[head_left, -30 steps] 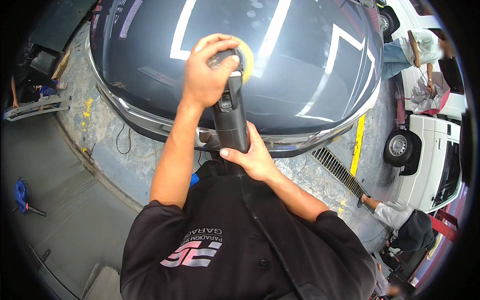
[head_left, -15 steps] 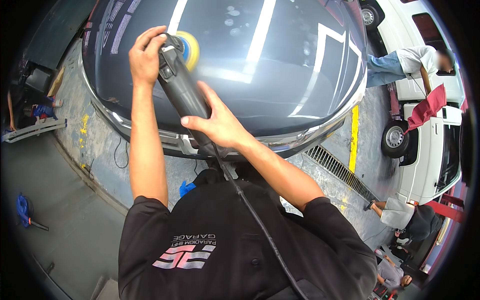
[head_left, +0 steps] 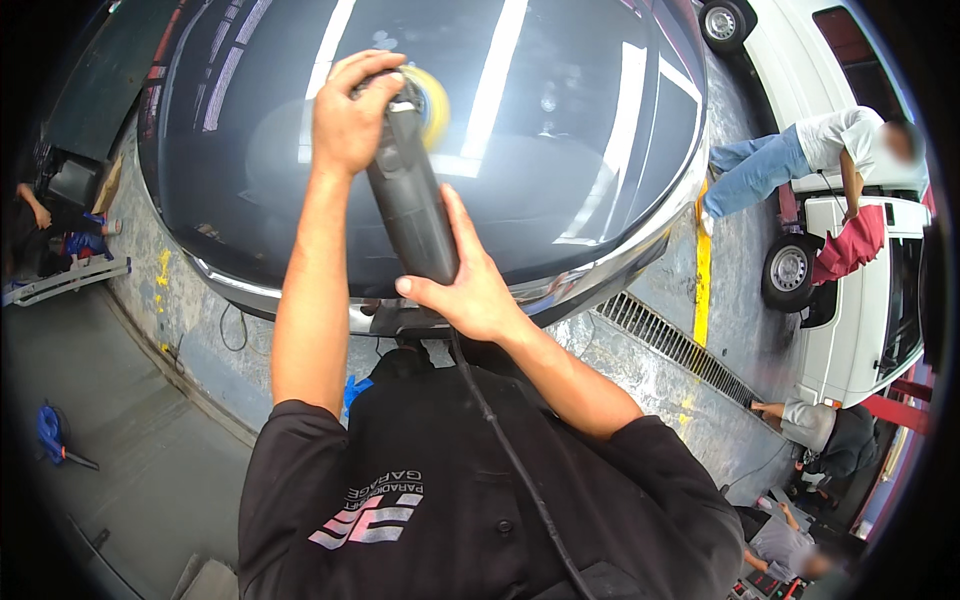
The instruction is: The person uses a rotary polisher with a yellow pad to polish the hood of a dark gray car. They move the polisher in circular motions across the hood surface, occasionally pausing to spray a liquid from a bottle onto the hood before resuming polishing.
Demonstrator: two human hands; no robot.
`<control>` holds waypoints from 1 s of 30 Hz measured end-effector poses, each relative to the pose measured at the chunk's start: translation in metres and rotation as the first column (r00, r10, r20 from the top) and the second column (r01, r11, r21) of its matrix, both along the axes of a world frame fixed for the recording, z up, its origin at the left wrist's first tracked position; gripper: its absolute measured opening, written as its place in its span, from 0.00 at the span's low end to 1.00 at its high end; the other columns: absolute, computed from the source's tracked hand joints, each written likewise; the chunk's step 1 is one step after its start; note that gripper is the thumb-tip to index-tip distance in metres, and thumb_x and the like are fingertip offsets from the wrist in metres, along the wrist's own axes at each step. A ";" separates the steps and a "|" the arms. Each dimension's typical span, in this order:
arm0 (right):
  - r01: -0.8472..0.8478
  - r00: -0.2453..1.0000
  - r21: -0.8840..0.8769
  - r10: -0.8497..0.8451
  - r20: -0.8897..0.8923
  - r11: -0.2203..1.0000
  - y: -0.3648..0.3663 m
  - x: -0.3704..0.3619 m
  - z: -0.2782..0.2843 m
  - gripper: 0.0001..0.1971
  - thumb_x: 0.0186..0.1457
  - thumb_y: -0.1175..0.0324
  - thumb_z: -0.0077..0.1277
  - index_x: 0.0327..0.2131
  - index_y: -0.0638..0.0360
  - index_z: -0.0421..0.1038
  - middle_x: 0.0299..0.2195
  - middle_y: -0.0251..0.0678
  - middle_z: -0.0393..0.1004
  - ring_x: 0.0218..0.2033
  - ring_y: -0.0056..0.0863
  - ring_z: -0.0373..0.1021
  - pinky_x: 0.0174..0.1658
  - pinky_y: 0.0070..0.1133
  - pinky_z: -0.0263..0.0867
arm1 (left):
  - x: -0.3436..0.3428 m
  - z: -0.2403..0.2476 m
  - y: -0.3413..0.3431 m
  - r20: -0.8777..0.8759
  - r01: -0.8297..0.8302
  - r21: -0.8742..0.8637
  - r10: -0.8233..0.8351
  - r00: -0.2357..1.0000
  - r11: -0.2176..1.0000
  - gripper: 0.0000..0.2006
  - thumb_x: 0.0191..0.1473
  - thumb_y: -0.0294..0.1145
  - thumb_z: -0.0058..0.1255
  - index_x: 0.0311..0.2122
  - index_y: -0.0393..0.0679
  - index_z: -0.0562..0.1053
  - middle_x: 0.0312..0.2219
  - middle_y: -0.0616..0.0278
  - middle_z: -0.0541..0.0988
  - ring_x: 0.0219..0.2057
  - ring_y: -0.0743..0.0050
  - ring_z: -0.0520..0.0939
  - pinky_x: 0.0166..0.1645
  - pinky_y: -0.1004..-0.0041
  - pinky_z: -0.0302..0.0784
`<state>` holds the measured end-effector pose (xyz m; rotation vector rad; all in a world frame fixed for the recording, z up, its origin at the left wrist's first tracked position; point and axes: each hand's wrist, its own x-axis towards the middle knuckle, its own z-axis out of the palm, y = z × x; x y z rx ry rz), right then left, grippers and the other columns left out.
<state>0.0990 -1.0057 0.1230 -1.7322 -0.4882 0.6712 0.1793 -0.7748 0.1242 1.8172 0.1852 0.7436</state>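
A black car polisher [head_left: 410, 205] with a yellow foam pad [head_left: 438, 108] rests on the dark, glossy car hood [head_left: 290, 190]. My left hand [head_left: 355, 112] wraps over the polisher's head beside the pad. Around the rear of its body lies my right hand [head_left: 470, 280], thumb on the near side and fingers along the right. The pad looks smeared by spinning and partly hides behind the tool's head. From the polisher's rear a black power cord [head_left: 490, 415] runs down over my dark shirt.
Along the hood's near edge runs the bumper with chrome trim [head_left: 540, 300]. A floor drain grate [head_left: 680, 345] lies to the right. Beyond it, a person [head_left: 800, 150] holds a red cloth [head_left: 850, 245] by a white vehicle [head_left: 850, 350]. More people are at lower right.
Both my hands and the polisher have moved right across the hood, and the tool stands more upright in view. My view has shifted slightly. The person at right has lowered the red cloth.
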 end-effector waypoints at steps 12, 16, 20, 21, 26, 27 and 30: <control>0.298 0.951 0.183 -0.274 -0.144 0.937 -0.133 0.031 -0.021 0.54 0.58 0.61 0.64 0.75 0.63 0.35 0.66 0.47 0.59 0.64 0.33 0.62 0.65 0.30 0.60 | 0.084 -0.003 -0.167 -0.006 0.243 0.059 -0.243 0.970 0.968 0.16 0.52 0.30 0.51 0.44 0.43 0.84 0.54 0.52 0.79 0.54 0.56 0.79 0.60 0.63 0.74; 0.404 0.911 0.164 -0.379 -0.163 0.900 -0.168 0.039 -0.030 0.53 0.57 0.63 0.62 0.75 0.55 0.35 0.55 0.50 0.68 0.46 0.37 0.73 0.49 0.32 0.73 | 0.104 -0.009 -0.213 0.112 0.250 0.111 -0.262 0.958 0.962 0.15 0.52 0.32 0.52 0.43 0.48 0.85 0.57 0.56 0.78 0.60 0.49 0.74 0.65 0.57 0.69; 0.525 0.844 0.192 -0.479 -0.241 0.829 -0.190 0.044 -0.032 0.46 0.57 0.62 0.58 0.72 0.55 0.42 0.47 0.53 0.73 0.34 0.39 0.78 0.36 0.33 0.80 | 0.125 -0.012 -0.252 0.105 0.343 0.098 -0.353 0.930 0.934 0.13 0.53 0.34 0.50 0.35 0.52 0.86 0.50 0.64 0.84 0.58 0.54 0.76 0.66 0.53 0.64; 0.538 0.835 0.199 -0.486 -0.258 0.819 -0.189 0.048 -0.030 0.43 0.57 0.61 0.57 0.70 0.56 0.45 0.46 0.53 0.74 0.33 0.39 0.78 0.35 0.33 0.79 | 0.128 -0.009 -0.260 0.086 0.334 0.129 -0.346 0.934 0.934 0.13 0.53 0.34 0.49 0.33 0.52 0.86 0.49 0.64 0.84 0.58 0.57 0.76 0.65 0.54 0.65; 0.571 0.809 0.169 -0.516 -0.283 0.803 -0.176 0.071 -0.006 0.40 0.58 0.58 0.58 0.68 0.55 0.48 0.44 0.50 0.73 0.30 0.38 0.78 0.33 0.31 0.80 | 0.159 0.002 -0.267 0.004 0.376 0.193 -0.383 0.924 0.907 0.14 0.47 0.46 0.56 0.36 0.58 0.88 0.49 0.66 0.84 0.57 0.57 0.76 0.67 0.55 0.63; 0.565 0.814 0.184 -0.508 -0.283 0.804 -0.168 0.077 -0.003 0.38 0.60 0.58 0.57 0.68 0.55 0.49 0.44 0.50 0.73 0.29 0.38 0.79 0.32 0.30 0.80 | 0.165 0.003 -0.259 0.018 0.359 0.170 -0.367 0.930 0.918 0.14 0.46 0.47 0.56 0.35 0.58 0.88 0.49 0.66 0.84 0.56 0.56 0.77 0.66 0.56 0.64; 0.545 0.825 0.176 -0.488 -0.285 0.820 -0.137 0.083 0.004 0.37 0.61 0.59 0.56 0.68 0.55 0.49 0.44 0.50 0.74 0.29 0.37 0.79 0.32 0.30 0.80 | 0.174 0.006 -0.229 0.040 0.279 0.114 -0.285 0.958 0.954 0.12 0.45 0.47 0.57 0.32 0.59 0.88 0.46 0.69 0.86 0.51 0.54 0.80 0.62 0.59 0.71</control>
